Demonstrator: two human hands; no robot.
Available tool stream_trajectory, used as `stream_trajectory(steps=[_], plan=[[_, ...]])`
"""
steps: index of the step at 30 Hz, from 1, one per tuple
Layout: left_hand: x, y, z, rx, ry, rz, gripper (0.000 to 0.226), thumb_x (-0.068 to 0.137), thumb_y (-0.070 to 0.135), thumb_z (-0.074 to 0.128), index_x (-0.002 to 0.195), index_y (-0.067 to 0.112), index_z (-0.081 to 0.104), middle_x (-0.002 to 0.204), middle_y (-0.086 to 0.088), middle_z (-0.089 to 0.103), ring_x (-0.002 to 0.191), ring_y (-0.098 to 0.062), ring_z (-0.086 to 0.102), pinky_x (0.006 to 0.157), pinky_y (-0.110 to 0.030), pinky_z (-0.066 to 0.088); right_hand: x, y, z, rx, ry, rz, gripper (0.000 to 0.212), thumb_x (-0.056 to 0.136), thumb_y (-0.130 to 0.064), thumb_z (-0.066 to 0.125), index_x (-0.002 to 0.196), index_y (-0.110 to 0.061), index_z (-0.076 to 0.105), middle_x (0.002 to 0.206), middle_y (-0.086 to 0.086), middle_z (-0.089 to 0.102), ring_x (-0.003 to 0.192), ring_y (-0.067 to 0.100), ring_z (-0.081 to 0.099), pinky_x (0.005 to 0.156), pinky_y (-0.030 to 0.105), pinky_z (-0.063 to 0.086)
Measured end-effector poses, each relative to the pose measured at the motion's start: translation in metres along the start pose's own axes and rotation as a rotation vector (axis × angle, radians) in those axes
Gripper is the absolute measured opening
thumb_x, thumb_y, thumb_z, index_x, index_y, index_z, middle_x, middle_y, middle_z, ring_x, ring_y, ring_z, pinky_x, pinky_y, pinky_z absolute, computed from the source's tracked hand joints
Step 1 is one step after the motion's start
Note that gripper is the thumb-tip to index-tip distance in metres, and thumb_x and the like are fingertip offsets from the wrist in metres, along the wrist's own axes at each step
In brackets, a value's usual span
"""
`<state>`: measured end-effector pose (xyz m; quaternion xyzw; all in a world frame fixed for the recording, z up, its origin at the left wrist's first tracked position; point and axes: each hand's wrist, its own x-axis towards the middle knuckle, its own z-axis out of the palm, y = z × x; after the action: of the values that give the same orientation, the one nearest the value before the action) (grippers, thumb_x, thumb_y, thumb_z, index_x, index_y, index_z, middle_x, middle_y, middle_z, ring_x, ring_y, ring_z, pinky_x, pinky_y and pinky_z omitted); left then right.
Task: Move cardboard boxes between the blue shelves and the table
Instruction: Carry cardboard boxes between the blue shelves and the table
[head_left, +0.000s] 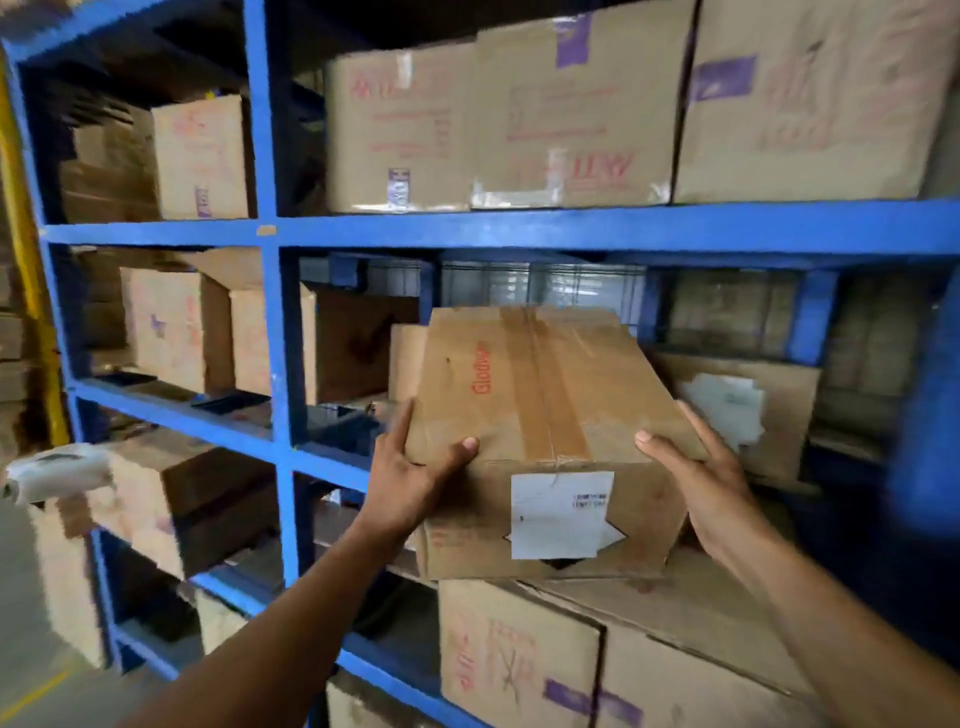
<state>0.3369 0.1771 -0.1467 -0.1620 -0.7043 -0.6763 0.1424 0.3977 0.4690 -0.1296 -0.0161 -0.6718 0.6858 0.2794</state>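
Note:
A taped cardboard box (545, 415) with red lettering and a white label on its near face sits half out of the middle bay of the blue shelves (519, 228). My left hand (410, 473) grips its near left corner, thumb on top. On the near right corner my right hand (696, 478) holds it the same way, fingers along the side. The box's front end hangs over a larger box (519, 654) one level down.
More cardboard boxes fill the bays above, to the left and below. Another labelled box (743, 405) stands right behind my right hand. A blue upright (280, 364) rises just left of my left hand. A white object (57, 473) sticks out at the far left.

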Motion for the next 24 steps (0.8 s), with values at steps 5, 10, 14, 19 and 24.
stream_trajectory(steps=[5,10,14,19,24], plan=[[0.008,-0.001,0.103,-0.092,-0.185,0.005,0.097,0.064,0.051,0.090,0.147,0.037,0.043,0.123,0.017,0.067,0.109,0.007,0.063,0.080,-0.003,0.044,-0.015,-0.013,-0.098,-0.131,0.272,-0.030,0.072,0.078,-0.030,0.082,0.142,-0.036,0.051,0.110,-0.013,0.068,0.098,0.009,0.066,0.077,0.031,0.055],[0.014,-0.006,0.165,-0.113,-0.322,-0.014,0.055,0.066,0.057,0.087,0.110,0.060,0.055,0.097,0.033,0.072,0.090,0.016,0.066,0.064,-0.001,0.047,-0.027,-0.011,-0.152,-0.304,0.469,-0.042,0.066,0.084,-0.037,0.076,0.144,-0.031,0.048,0.125,-0.003,0.057,0.096,0.011,0.056,0.078,0.028,0.044],[0.013,-0.009,0.192,0.047,-0.249,0.150,0.087,0.064,0.064,0.083,0.134,0.071,0.031,0.133,0.038,0.049,0.115,0.020,0.050,0.096,-0.008,0.044,-0.029,0.009,-0.154,-0.576,0.655,-0.141,0.070,0.089,-0.048,0.066,0.148,-0.030,0.033,0.153,0.004,0.031,0.134,0.031,0.040,0.103,0.047,0.039],[0.001,-0.048,0.216,0.633,-0.288,0.501,0.128,0.066,0.087,0.063,0.161,0.034,-0.004,0.164,-0.011,-0.029,0.154,-0.036,-0.002,0.111,-0.055,0.037,-0.028,0.063,-0.144,-1.364,0.409,-0.539,0.085,0.088,-0.046,0.054,0.158,-0.016,0.018,0.167,0.007,0.009,0.154,0.029,0.006,0.123,0.051,0.005],[0.022,-0.076,0.226,0.876,-0.357,0.467,0.136,0.073,0.059,0.078,0.144,0.048,-0.038,0.147,-0.002,-0.056,0.155,-0.035,0.001,0.121,-0.050,0.028,0.007,0.089,-0.168,-1.556,0.224,-0.333,0.108,0.086,-0.040,0.069,0.157,-0.030,-0.012,0.166,-0.001,-0.021,0.153,0.025,-0.017,0.121,0.053,0.003]])
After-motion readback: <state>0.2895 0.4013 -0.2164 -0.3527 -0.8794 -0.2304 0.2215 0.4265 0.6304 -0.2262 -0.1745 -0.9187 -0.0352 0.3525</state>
